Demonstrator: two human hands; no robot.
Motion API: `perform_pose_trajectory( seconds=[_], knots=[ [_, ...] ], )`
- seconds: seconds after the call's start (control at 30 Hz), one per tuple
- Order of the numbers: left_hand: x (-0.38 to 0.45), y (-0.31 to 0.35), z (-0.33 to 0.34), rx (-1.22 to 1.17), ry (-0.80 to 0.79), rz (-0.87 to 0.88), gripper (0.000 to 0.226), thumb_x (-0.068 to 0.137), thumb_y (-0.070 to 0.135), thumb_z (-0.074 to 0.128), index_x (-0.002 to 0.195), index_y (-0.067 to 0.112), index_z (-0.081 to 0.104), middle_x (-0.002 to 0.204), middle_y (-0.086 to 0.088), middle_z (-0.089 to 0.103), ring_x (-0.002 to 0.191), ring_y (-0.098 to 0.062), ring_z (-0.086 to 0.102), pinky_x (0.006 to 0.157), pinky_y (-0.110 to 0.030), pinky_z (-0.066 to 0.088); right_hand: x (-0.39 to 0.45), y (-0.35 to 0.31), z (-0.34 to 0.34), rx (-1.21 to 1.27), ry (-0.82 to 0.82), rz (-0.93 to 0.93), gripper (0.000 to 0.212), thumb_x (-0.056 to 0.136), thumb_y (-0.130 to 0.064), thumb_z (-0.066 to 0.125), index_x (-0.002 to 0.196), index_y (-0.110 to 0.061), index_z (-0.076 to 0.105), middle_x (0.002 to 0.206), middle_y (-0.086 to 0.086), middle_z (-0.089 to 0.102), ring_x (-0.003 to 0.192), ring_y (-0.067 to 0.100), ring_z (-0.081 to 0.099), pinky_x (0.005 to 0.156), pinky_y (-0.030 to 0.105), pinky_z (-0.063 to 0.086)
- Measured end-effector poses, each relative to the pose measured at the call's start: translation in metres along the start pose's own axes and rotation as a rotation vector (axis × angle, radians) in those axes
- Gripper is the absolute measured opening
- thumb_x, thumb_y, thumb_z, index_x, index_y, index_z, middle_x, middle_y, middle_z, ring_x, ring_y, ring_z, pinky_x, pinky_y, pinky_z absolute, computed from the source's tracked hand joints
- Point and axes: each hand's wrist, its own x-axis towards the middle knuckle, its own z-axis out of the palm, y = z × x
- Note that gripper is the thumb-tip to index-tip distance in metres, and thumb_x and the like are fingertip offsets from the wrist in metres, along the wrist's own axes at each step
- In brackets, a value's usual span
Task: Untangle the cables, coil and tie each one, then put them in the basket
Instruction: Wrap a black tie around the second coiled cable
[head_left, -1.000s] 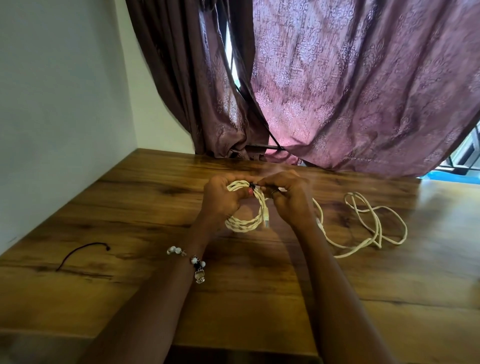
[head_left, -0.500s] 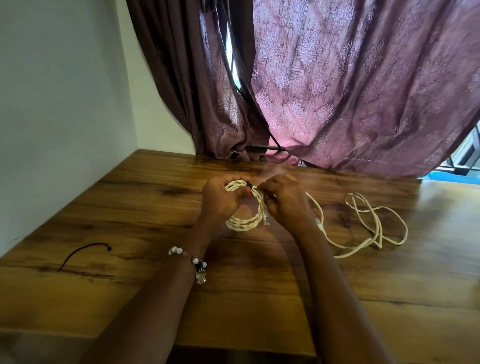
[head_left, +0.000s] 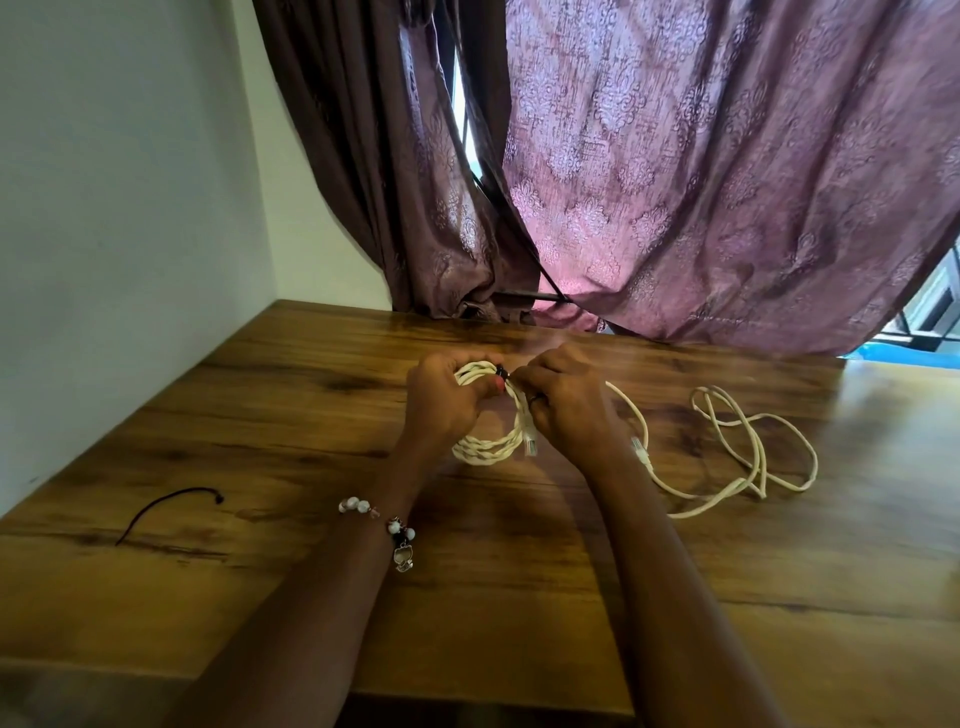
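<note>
A cream cable wound into a coil (head_left: 488, 447) hangs upright between my hands above the wooden table (head_left: 519, 597). My left hand (head_left: 441, 400) grips the coil's upper left side. Fingers of my right hand (head_left: 563, 402) pinch a small black tie (head_left: 501, 371) at the top of the coil. A clear plug (head_left: 530, 441) dangles along the coil's right side. A second cream cable (head_left: 737, 457) lies loose and looped on the table to the right, one end passing behind my right wrist. No basket is in view.
A black tie strip (head_left: 166, 509) lies on the table at the left. A white wall borders the table's left side. Purple curtains (head_left: 675, 182) hang down to the table's far edge. The near edge runs below my forearms.
Both hands and the coil have stayed in about the same place. My right hand's fingers have shifted slightly at the black tie on top of the coil.
</note>
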Motion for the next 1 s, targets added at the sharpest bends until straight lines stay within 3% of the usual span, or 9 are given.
perform_pose_trajectory(
  seconds=[0.1, 0.23, 0.37, 0.53, 0.63, 0.8, 1.0],
  knots=[
    [0.0006, -0.0007, -0.0006, 0.020, -0.002, 0.012, 0.022, 0.072, 0.005, 0.078, 0.091, 0.015, 0.075, 0.088, -0.001, 0.074, 0.076, -0.012, 0.067, 0.069, -0.029, 0.053, -0.0003, -0.0010, -0.0016, 0.033, 0.010, 0.005, 0.034, 0.080, -0.018, 0.045, 0.078, -0.001, 0.074, 0.069, 0.012, 0.065, 0.064, 0.031, 0.059, 0.054, 0.031, 0.047],
    [0.0008, -0.0022, -0.0006, 0.054, -0.022, 0.033, 0.023, 0.072, 0.006, 0.077, 0.094, 0.014, 0.075, 0.088, -0.002, 0.074, 0.058, 0.003, 0.057, 0.061, -0.021, 0.044, -0.0011, -0.0003, -0.0003, 0.044, 0.012, 0.020, 0.033, 0.080, -0.018, 0.046, 0.079, -0.001, 0.074, 0.069, 0.012, 0.065, 0.065, 0.031, 0.060, 0.052, 0.032, 0.048],
    [0.0011, -0.0021, -0.0006, 0.081, -0.017, 0.059, 0.025, 0.072, 0.006, 0.078, 0.095, 0.014, 0.075, 0.092, -0.001, 0.074, 0.082, -0.011, 0.068, 0.074, -0.028, 0.054, -0.0018, 0.0011, -0.0007, 0.066, 0.010, 0.036, 0.035, 0.077, -0.017, 0.043, 0.078, -0.001, 0.073, 0.070, 0.012, 0.066, 0.068, 0.032, 0.060, 0.054, 0.035, 0.049],
    [0.0016, -0.0049, 0.0001, 0.060, -0.025, 0.059, 0.024, 0.071, 0.006, 0.078, 0.093, 0.015, 0.075, 0.090, 0.000, 0.074, 0.083, -0.014, 0.069, 0.076, -0.031, 0.055, -0.0039, 0.0030, 0.0031, 0.141, 0.036, 0.132, 0.023, 0.073, -0.004, 0.049, 0.086, -0.003, 0.068, 0.075, 0.011, 0.066, 0.070, 0.029, 0.061, 0.057, 0.041, 0.052],
    [0.0039, -0.0093, 0.0006, 0.075, -0.033, 0.049, 0.025, 0.070, 0.010, 0.080, 0.094, 0.015, 0.076, 0.090, 0.000, 0.075, 0.083, -0.016, 0.070, 0.073, -0.033, 0.055, -0.0058, 0.0029, 0.0036, 0.257, 0.061, 0.233, 0.032, 0.069, 0.011, 0.051, 0.098, -0.004, 0.055, 0.077, 0.009, 0.067, 0.068, 0.021, 0.067, 0.055, 0.045, 0.054],
    [0.0033, -0.0085, 0.0012, 0.120, -0.056, 0.081, 0.028, 0.070, 0.010, 0.081, 0.097, 0.010, 0.075, 0.092, -0.002, 0.074, 0.086, -0.013, 0.069, 0.081, -0.036, 0.057, -0.0053, -0.0051, 0.0023, 0.257, 0.104, 0.259, 0.030, 0.071, -0.005, 0.048, 0.101, -0.003, 0.049, 0.075, 0.007, 0.068, 0.065, 0.020, 0.067, 0.054, 0.039, 0.054],
    [0.0005, -0.0082, 0.0018, 0.119, -0.060, 0.099, 0.028, 0.070, 0.009, 0.080, 0.098, 0.009, 0.074, 0.093, -0.002, 0.074, 0.087, -0.013, 0.069, 0.081, -0.038, 0.057, -0.0043, -0.0050, 0.0054, 0.234, 0.115, 0.237, 0.032, 0.072, -0.002, 0.052, 0.100, -0.013, 0.042, 0.073, 0.006, 0.068, 0.062, 0.021, 0.066, 0.050, 0.041, 0.053]
  ],
)
